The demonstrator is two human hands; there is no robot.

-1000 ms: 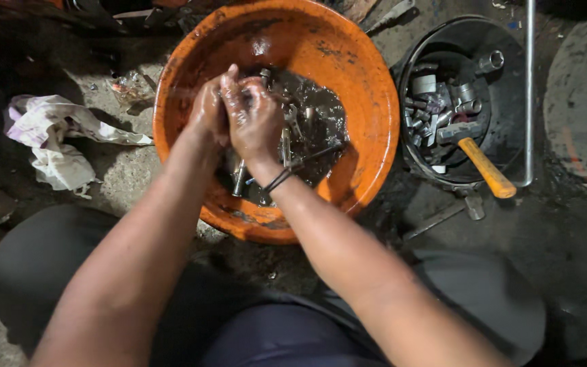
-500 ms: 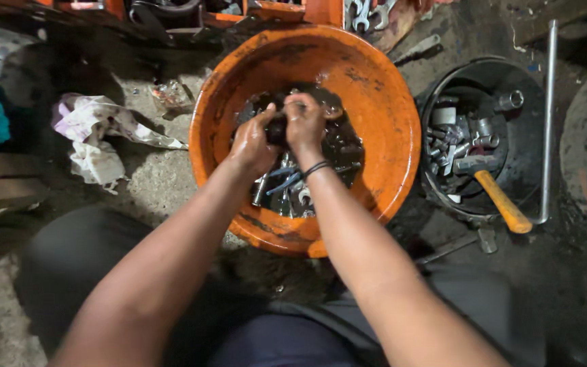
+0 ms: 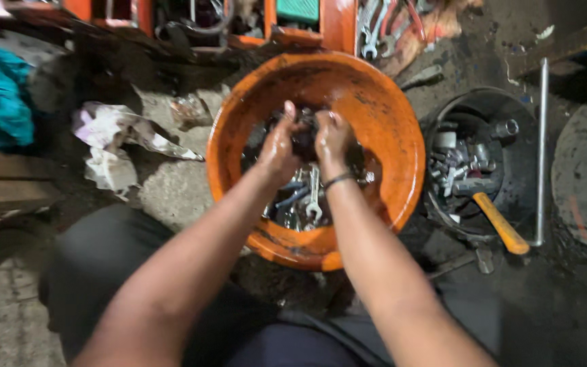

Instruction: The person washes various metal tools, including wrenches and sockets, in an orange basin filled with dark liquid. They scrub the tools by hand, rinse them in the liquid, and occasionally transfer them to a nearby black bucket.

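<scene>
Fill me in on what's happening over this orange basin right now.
A person crouches over an orange basin on a grimy floor. The left hand and right hand are pressed together around a small dark object above it; what it is cannot be told. Wrenches lie in dark liquid at the bottom. To the right, a black bucket holds metal parts and a hammer with an orange handle.

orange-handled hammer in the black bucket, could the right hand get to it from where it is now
Probably yes. The hammer has its handle sticking out over the rim of the black bucket, uncovered, on the right hand's side. That hand, though, is clasped with the left hand around a dark part over the orange basin.
</scene>
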